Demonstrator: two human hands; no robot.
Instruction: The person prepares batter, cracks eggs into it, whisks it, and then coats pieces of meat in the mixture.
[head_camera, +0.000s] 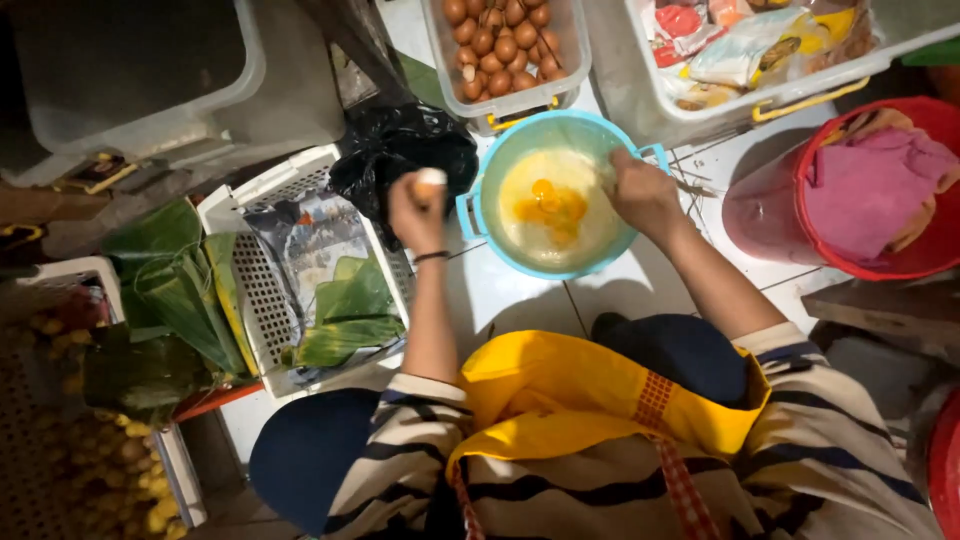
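Light-blue bowl (478, 215) w/ side handles sits on white tile floor (510, 295), just below a clear tub of brown eggs (503, 45). Inside: pale liquid w/ several orange yolks (550, 203) near the middle. Left hand (416, 212) raised beside bowl's left handle, fingers curled tight round a whitish egg (431, 177), dark band on the wrist, forearm running straight up from the lap. Right hand (643, 190) over bowl's right rim, fingers bunched together, tips at the liquid's edge; can't tell if it holds anything. Right forearm angles in from lower right. Black plastic bag (400, 150) behind left hand; white crate w/ green leaves (345, 310) to its left.
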